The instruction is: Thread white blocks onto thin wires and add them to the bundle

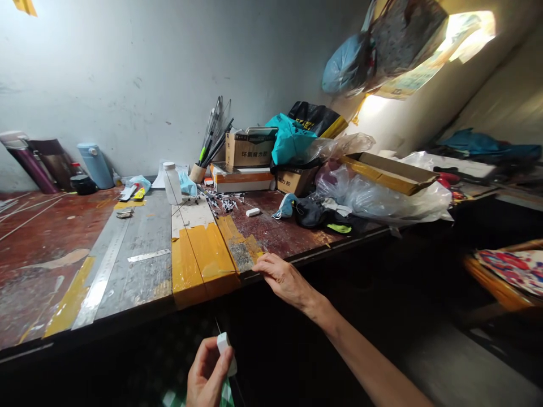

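My left hand [210,370] is below the table's front edge, its thumb and fingers closed on a small white block [227,353]. A thin dark rod runs up from the block, over the orange-taped patch [201,257] and toward the white bottle [172,183]. At the table edge, right of the tape, my right hand [275,274] has its fingertips pressed together near a grey rough patch [241,255]. A thin line shows by these fingertips; what they hold is too small to name. Another white block [253,212] lies farther back on the table.
A steel ruler [104,274] and a short metal strip [149,255] lie to the left. Small black and white parts [227,203] are scattered behind. Cardboard boxes [250,150], plastic bags [377,195] and dark cloth items stand at the right. A cushioned chair [509,271] is far right.
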`<action>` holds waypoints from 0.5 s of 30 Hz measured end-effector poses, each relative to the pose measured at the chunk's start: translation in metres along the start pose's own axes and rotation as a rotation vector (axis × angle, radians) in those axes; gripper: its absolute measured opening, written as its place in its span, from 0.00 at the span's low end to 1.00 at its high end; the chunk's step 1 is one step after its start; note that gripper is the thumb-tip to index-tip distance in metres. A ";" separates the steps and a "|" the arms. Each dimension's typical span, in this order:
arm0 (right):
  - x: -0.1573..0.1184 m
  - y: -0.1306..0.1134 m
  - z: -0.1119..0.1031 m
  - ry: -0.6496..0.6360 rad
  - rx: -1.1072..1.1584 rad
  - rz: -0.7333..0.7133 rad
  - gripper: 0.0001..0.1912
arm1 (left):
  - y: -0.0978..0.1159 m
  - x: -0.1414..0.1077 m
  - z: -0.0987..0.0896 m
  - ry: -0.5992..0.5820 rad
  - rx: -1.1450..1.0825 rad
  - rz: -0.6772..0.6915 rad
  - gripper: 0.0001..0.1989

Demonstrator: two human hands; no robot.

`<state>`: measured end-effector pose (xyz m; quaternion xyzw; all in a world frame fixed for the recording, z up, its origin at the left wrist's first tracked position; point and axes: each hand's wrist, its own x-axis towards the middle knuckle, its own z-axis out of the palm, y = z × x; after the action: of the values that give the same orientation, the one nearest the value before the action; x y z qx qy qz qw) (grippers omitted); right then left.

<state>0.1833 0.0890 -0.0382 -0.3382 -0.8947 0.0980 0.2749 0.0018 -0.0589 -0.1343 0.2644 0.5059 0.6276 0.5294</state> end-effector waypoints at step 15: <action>0.023 0.028 0.023 0.232 0.057 0.090 0.08 | 0.007 0.004 0.006 -0.001 -0.015 -0.007 0.18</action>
<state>0.1718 0.1259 -0.0578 -0.3791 -0.8376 0.0956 0.3815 0.0031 -0.0524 -0.1262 0.2591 0.5019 0.6294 0.5337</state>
